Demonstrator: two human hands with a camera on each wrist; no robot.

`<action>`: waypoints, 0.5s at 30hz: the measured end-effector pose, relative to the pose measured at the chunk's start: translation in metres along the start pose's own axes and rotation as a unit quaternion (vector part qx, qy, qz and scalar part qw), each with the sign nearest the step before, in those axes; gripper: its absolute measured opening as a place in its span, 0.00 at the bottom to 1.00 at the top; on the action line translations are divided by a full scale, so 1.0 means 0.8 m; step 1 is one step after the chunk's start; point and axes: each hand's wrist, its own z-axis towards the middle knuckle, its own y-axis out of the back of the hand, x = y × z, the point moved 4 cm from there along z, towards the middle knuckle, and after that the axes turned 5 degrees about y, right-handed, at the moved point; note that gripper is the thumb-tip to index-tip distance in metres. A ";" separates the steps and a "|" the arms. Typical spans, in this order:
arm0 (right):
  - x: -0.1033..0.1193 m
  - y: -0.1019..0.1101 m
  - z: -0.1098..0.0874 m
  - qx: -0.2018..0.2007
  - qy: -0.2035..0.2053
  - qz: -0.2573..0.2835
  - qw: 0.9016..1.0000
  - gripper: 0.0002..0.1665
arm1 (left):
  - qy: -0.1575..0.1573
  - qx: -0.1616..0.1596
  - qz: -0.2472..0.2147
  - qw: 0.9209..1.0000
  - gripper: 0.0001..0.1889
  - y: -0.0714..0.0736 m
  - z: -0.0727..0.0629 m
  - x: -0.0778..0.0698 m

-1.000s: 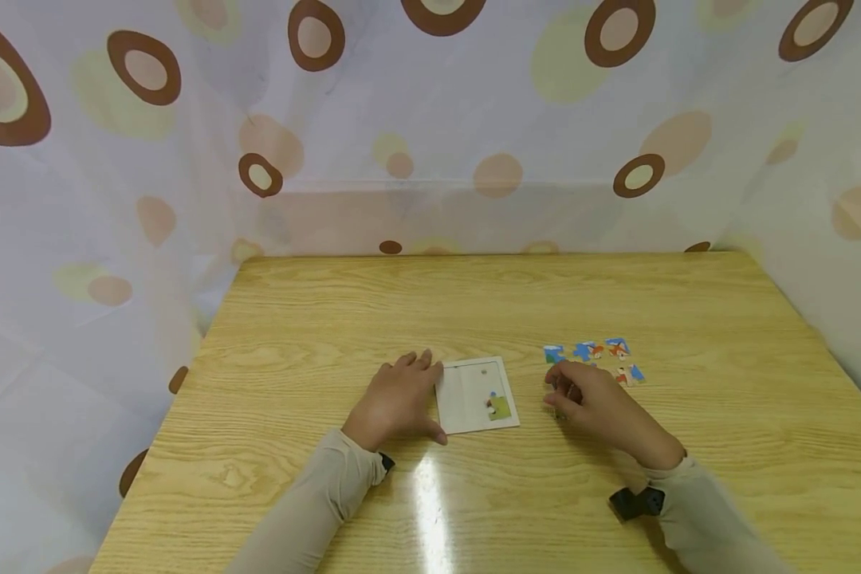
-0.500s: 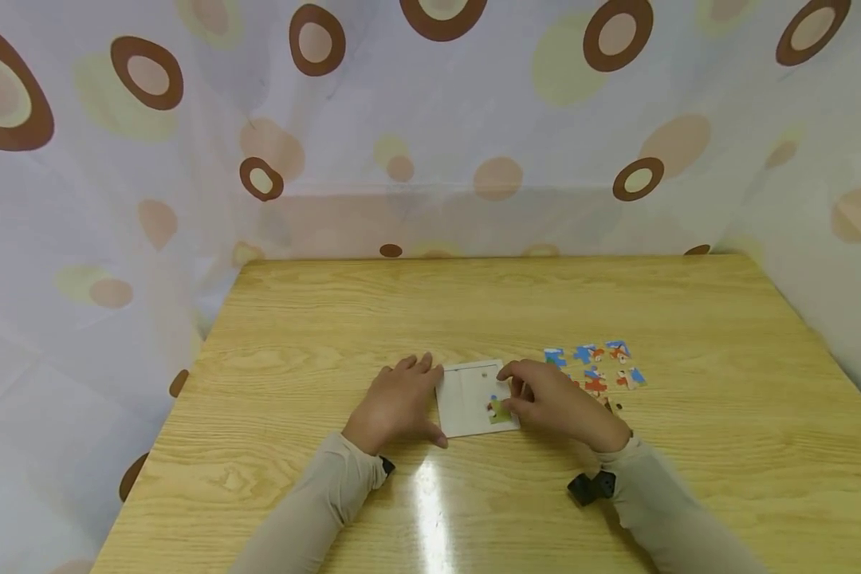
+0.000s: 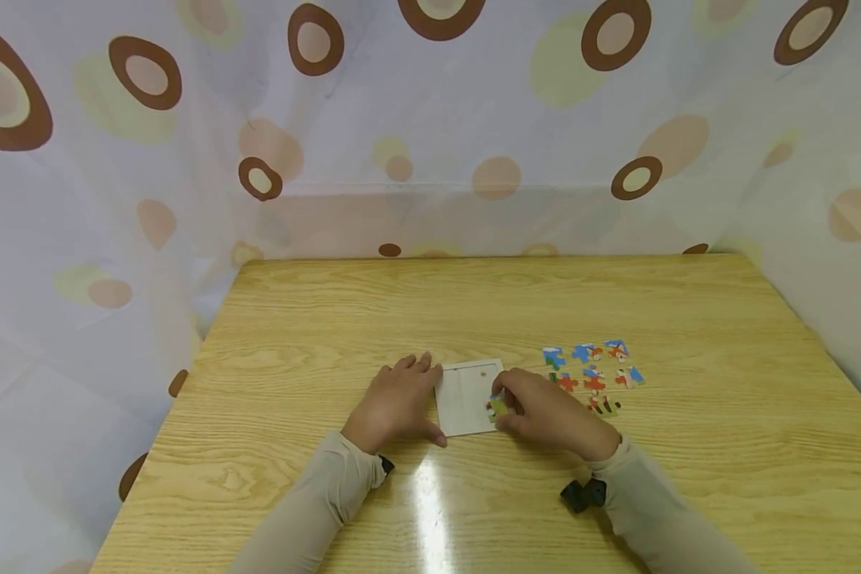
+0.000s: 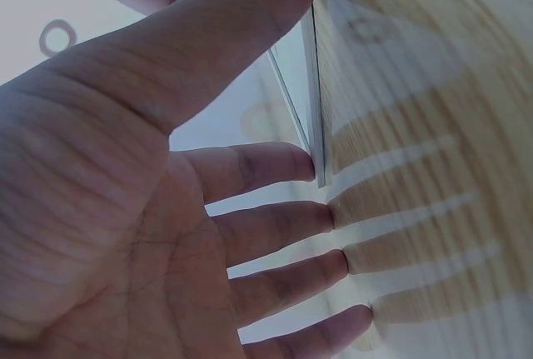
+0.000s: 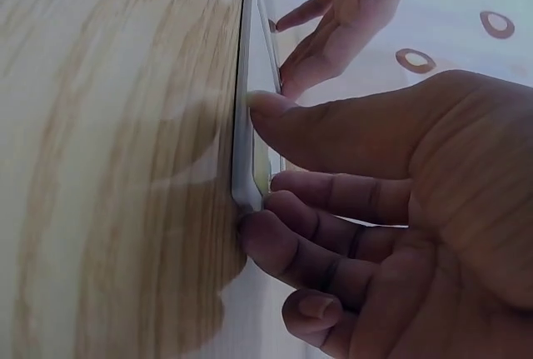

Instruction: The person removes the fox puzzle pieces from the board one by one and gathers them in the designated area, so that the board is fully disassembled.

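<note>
A small white puzzle tray (image 3: 461,399) lies flat on the wooden table. My left hand (image 3: 398,399) is spread along its left side, with the thumb at the near corner and a fingertip against the edge, as the left wrist view shows. At the tray's right side, my right hand (image 3: 548,414) bends thumb and fingers over a puzzle piece, which they mostly cover. Beside these fingertips a green puzzle piece (image 3: 497,408) sits inside the tray. In the right wrist view, the thumb meets the tray's rim (image 5: 243,142) and the fingers curl at its corner.
Several loose puzzle pieces (image 3: 594,381), blue, red and orange, lie in rough rows right of the tray. The wooden table (image 3: 330,319) ends at a patterned cloth (image 3: 438,215) behind. A small black device (image 3: 583,496) is strapped at the right wrist.
My right hand has moved left from the loose pieces to the tray's right side, and the piece under it at the lower left of the group is gone from there. The left hand stays put.
</note>
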 end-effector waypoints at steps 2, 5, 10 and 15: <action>0.001 -0.001 -0.001 0.001 0.005 0.002 1.000 0.17 | 0.000 -0.001 0.001 1.000 0.58 -0.001 0.000 0.000; 0.002 -0.001 -0.001 -0.003 0.010 -0.002 1.000 0.17 | 0.000 -0.002 0.003 1.000 0.58 -0.001 0.000 0.000; 0.000 -0.003 0.001 -0.014 0.001 -0.006 1.000 0.17 | 0.001 0.001 0.006 1.000 0.58 0.000 0.001 0.000; -0.001 -0.006 0.001 -0.019 -0.017 -0.009 1.000 0.18 | 0.000 0.000 0.004 1.000 0.57 0.000 0.000 -0.001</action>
